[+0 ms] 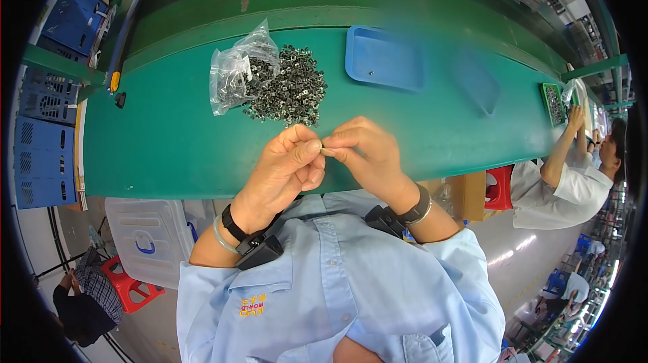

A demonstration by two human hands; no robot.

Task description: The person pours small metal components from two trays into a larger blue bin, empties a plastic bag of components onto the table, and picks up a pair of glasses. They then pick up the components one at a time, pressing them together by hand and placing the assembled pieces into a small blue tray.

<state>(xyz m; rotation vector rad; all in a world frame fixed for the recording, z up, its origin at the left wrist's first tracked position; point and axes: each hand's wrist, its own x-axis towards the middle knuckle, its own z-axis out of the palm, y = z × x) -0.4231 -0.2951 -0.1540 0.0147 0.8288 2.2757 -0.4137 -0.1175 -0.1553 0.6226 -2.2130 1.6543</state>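
My left hand (291, 159) and my right hand (364, 152) meet fingertip to fingertip above the front part of the green table (169, 154). Both are closed in a pinch around one tiny dark part (322, 147), mostly covered by the fingers, so its exact kind cannot be made out. Just beyond them lies a heap of small black and silver metal parts (290, 90). A clear plastic bag (226, 79) lies on the heap's left side, with more of these parts in and under it. Each of my wrists carries a dark band with a black device.
Beyond the heap, to the right, stands a blue tray (351, 59) with one small part (370, 73) in it. Blue crates (46, 160) are stacked at far left, near a yellow-handled cutter (115, 81). At right a co-worker (563, 181) handles things by a green tray (545, 96).
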